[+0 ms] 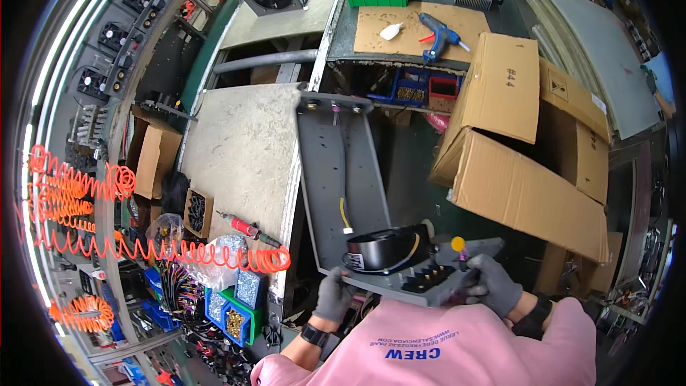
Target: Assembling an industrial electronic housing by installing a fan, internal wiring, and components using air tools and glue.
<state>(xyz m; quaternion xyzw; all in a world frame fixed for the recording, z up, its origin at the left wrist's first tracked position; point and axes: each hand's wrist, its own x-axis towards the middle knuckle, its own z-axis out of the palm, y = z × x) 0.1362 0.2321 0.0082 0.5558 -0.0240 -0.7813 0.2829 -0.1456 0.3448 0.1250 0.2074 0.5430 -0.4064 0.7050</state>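
A long grey metal chassis [334,171] is tilted up in front of me, its far end against the edge of the pale bench. Its near end panel carries a round black fan [386,249], a black terminal block [429,279] and a yellow round knob [458,244]. A dark cable [342,171] with a white plug runs along the inside. My left hand [331,299], in a grey glove, is closed on the panel's left corner. Gripping the right side of the same panel, my gloved right hand [493,284] has its fingers partly hidden.
On the left bench [243,143] lies a red screwdriver [246,227] beside an orange coiled hose [200,254]. Blue and green bins [246,318] of small parts stand near my left arm. Open cardboard boxes [500,93] are at right. A blue glue gun [439,34] rests on the far table.
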